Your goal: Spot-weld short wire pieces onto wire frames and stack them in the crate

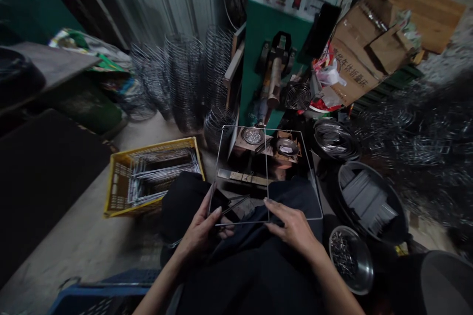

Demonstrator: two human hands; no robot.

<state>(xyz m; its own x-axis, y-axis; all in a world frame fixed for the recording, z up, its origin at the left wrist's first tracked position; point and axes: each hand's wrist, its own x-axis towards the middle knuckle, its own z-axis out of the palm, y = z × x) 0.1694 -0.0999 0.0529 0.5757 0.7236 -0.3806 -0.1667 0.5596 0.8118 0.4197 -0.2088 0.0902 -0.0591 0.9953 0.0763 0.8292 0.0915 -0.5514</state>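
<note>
A rectangular wire frame (266,167) with a crossbar is held over my lap, its far edge at the green machine's welding tip. My left hand (202,226) is closed on the frame's left side, and thin wire pieces show by its fingers. My right hand (291,226) pinches the crossbar near its lower end, between thumb and fingers. The machine's electrode arm (274,83) stands just beyond the frame. Below the tip, a small dish (253,136) of tiny metal parts sits on a ledge.
A yellow crate (155,145) of wire frames is at the left. Stacked wire coils (185,78) stand behind it. At the right are a black tub (401,221) of metal strips, a metal bowl (365,270) of small parts and a cardboard box (356,64). A blue crate (70,300) is lower left.
</note>
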